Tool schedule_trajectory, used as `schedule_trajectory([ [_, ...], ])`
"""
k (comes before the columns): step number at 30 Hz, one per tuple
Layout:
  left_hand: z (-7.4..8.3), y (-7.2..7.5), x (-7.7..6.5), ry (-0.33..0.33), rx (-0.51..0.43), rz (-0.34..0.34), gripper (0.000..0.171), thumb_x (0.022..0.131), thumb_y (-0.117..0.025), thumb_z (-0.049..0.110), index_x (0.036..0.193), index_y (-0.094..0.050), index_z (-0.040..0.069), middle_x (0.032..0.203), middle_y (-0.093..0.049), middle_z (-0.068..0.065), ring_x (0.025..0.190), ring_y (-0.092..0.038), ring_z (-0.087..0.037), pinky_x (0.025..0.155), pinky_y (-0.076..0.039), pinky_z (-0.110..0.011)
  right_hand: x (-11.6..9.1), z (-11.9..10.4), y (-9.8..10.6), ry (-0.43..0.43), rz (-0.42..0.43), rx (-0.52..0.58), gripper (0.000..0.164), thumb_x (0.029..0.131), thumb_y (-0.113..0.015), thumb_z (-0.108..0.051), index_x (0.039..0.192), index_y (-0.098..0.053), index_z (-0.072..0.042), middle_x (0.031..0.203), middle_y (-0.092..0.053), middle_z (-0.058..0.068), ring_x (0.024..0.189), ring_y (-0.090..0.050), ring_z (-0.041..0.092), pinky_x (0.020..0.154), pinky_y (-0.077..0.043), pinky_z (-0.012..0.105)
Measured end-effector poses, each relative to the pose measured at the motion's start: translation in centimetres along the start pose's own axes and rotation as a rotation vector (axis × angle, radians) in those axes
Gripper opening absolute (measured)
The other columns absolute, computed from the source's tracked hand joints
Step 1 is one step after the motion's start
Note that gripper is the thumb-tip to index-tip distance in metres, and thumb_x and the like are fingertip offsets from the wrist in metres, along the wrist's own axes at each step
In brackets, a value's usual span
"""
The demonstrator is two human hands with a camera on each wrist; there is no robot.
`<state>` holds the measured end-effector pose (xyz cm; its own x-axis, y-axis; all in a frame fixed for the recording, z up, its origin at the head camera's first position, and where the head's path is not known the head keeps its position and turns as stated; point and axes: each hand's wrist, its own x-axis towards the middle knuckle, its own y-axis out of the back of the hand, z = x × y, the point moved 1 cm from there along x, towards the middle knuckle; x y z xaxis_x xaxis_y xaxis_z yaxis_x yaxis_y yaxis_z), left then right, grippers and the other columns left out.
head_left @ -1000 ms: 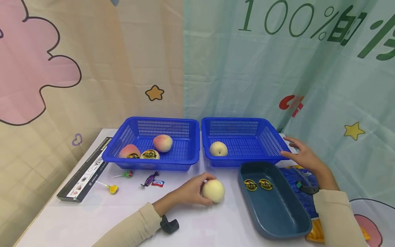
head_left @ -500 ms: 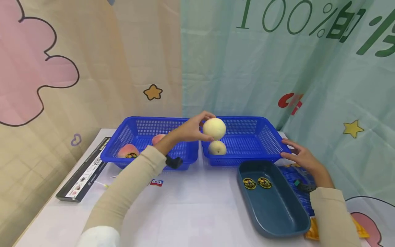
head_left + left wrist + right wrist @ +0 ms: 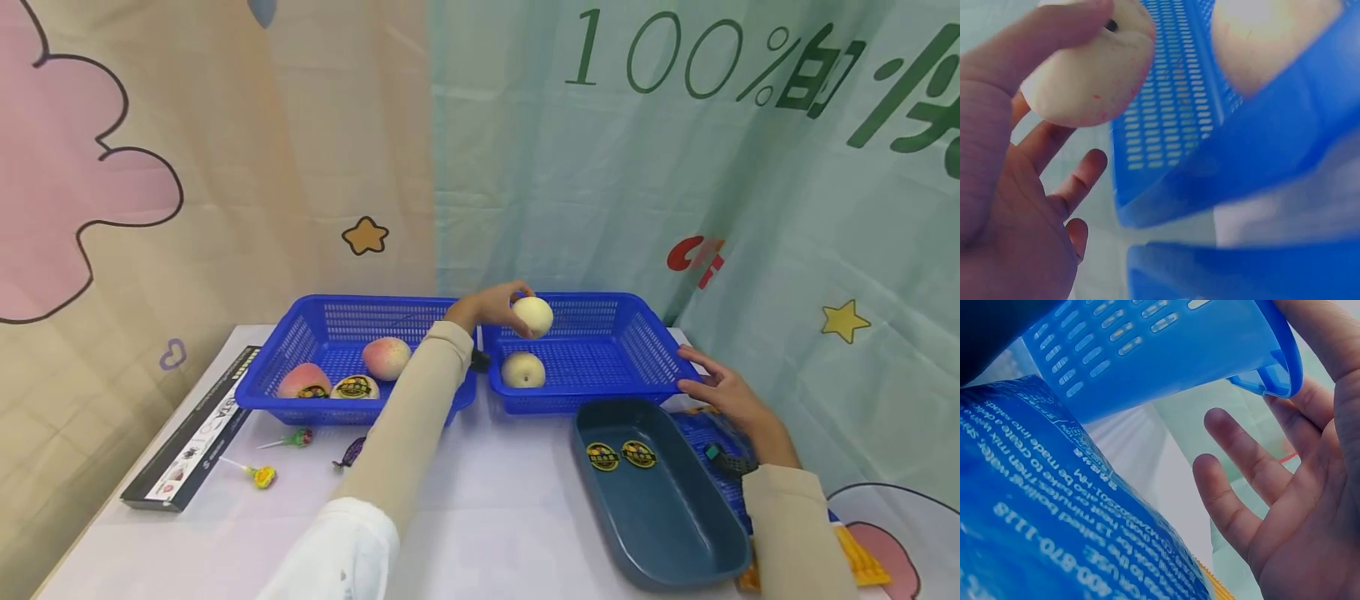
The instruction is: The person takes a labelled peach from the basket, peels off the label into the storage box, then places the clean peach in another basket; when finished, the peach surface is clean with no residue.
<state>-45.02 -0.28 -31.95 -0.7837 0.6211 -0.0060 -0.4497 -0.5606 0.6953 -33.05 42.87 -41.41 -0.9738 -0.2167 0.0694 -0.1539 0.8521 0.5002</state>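
Observation:
My left hand (image 3: 497, 307) pinches a pale cream peach (image 3: 534, 317) between thumb and fingers, over the left part of the right blue basket (image 3: 600, 358). Red specks show on this peach (image 3: 1094, 84) in the left wrist view, where the ring and little fingers stand free of it. A second pale peach (image 3: 523, 370) sits in that basket near its front left corner. My right hand (image 3: 731, 404) holds the same basket's right rim. In the right wrist view the thumb lies over the rim (image 3: 1291, 356), two fingers are behind it, and the other two extend away.
The left blue basket (image 3: 300, 404) holds pink peaches and a stickered pale fruit. A dark teal tray (image 3: 663, 508) with two round stickers stands in front, partly over a blue packet (image 3: 1054, 487). Lollipops (image 3: 262, 477), a purple-wrapped candy (image 3: 351, 452) and a long black box (image 3: 191, 433) lie left.
My left hand has lifted the pale peach off the table and carried it forward to over the right basket. The right hand has stayed at the basket's rim.

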Motion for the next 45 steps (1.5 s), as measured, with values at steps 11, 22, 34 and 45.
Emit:
schedule_trajectory([
  [11,-0.8,-2.0,-0.5,0.248,0.341,0.064,0.067,0.078,-0.088,0.032,0.132,-0.05,0.023,0.129,-0.06,-0.007,0.117,-0.05,-0.033,0.106,-0.029,-0.056,0.0,0.3,-0.9,0.016,0.016,0.024,0.07,0.105,-0.059,-0.026,0.162,-0.022,-0.012,0.165,-0.015,0.021,0.104,-0.062,-0.001,0.089,-0.056,0.033],
  [22,-1.1,-1.1,-1.4,0.261,0.397,0.018,0.091,0.081,-0.085,0.023,0.156,-0.033,0.026,0.146,-0.053,-0.008,0.136,-0.04,-0.035,0.111,-0.031,-0.057,0.7,0.9,-2.1,0.049,0.019,0.09,0.068,0.105,-0.058,-0.02,0.161,-0.022,-0.006,0.166,-0.012,0.021,0.104,-0.061,-0.004,0.086,-0.05,0.015],
  [34,0.3,6.9,-14.2,-0.101,0.106,0.173,0.087,0.088,-0.082,0.023,0.157,-0.031,0.018,0.142,-0.053,-0.012,0.129,-0.052,-0.031,0.103,-0.046,-0.049,0.4,-0.1,-0.5,0.006,0.018,-0.035,0.074,0.104,-0.059,-0.027,0.163,-0.016,-0.015,0.166,-0.013,0.021,0.134,-0.047,0.026,0.102,-0.046,0.056],
  [45,-12.1,7.2,-34.9,0.121,0.194,0.508,0.082,0.082,-0.086,0.026,0.15,-0.044,0.005,0.16,-0.025,-0.028,0.142,-0.021,-0.057,0.101,-0.022,-0.081,5.5,-11.2,-3.1,0.218,-0.015,-0.27,0.088,0.096,-0.072,-0.028,0.163,-0.017,-0.02,0.162,-0.026,0.018,0.145,-0.023,0.047,0.108,-0.026,0.073],
])
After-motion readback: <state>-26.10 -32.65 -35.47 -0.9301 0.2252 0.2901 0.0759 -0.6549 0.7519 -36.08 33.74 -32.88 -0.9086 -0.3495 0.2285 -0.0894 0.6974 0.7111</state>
